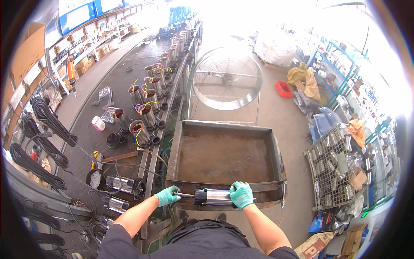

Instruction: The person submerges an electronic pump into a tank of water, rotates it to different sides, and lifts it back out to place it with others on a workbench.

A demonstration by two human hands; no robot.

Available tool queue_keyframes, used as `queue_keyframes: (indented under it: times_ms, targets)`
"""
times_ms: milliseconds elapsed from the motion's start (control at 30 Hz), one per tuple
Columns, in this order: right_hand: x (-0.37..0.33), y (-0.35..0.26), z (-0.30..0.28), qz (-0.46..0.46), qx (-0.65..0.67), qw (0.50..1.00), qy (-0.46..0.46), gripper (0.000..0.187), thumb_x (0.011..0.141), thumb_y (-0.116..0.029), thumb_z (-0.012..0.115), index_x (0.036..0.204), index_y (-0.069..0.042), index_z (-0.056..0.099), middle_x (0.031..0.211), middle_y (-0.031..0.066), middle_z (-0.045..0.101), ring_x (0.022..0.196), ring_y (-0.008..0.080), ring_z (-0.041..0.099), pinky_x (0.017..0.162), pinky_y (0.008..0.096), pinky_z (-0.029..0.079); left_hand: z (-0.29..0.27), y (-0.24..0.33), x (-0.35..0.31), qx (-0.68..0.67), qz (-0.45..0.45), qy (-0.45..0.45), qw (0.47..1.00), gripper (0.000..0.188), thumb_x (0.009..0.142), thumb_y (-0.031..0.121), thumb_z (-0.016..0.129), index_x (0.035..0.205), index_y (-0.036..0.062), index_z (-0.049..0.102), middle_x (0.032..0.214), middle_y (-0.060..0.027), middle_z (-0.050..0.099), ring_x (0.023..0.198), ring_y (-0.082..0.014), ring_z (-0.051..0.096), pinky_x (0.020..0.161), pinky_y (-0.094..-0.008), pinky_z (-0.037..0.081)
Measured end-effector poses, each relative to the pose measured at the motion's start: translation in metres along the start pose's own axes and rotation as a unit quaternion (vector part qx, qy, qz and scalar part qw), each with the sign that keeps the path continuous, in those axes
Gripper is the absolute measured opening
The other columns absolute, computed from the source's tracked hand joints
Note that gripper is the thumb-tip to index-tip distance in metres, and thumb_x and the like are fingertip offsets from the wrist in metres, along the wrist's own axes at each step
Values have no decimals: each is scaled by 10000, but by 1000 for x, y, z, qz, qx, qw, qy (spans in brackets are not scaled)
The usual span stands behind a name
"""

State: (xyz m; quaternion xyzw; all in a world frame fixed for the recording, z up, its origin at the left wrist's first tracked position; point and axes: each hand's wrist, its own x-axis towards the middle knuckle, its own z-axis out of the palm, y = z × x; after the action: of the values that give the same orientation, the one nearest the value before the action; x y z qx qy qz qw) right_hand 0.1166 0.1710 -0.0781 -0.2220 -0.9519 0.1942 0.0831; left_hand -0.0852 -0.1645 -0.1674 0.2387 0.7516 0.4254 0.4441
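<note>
In front of my body, a shiny steel cylindrical motor with a black end lies sideways over the near rim of a metal tank. My right hand, in a green glove, is closed around the motor's right end. My left hand, gloved the same, grips a thin dark rod that reaches to the motor's black end. Whether the rod is a shaft, cable or tool I cannot tell. Brownish liquid fills the tank.
A dark workbench at the left bears several open steel cylinders with coloured wires. More motors and black cable coils lie nearer. Beyond the tank stands a large round fan; a wire cage of metal parts is at right.
</note>
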Motion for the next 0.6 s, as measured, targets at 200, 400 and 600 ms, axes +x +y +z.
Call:
queue_keyframes:
  times_ms: [200, 400, 600]
  targets:
    - [-1, 6, 5, -4, -4, 1000, -1, 190, 899, -233, 610, 898, -65, 698, 935, 165, 711, 900, 367, 637, 879, 447, 488, 4, 2, -1, 157, 130, 74, 976, 518, 887, 178, 790, 1291, 51, 492, 1048, -129, 631, 917, -202, 610, 828, -346, 515]
    - [-1, -1, -3, 1, 1, 1000, -13, 200, 900, -243, 606, 874, -66, 697, 934, 149, 715, 899, 348, 646, 886, 437, 484, 8, 9, -6, 259, 54, 42, 963, 413, 878, 161, 777, 1215, 37, 574, 991, -190, 693, 901, -311, 688, 813, -361, 543]
    - [-7, 8, 2, -18, -6, 1000, -7, 192, 906, -239, 595, 821, -93, 685, 894, 132, 711, 888, 321, 657, 837, 439, 493, 53, -11, -2, 169, 114, 303, 931, 272, 816, 72, 801, 1054, 79, 670, 928, -121, 712, 808, -236, 699, 760, -352, 561]
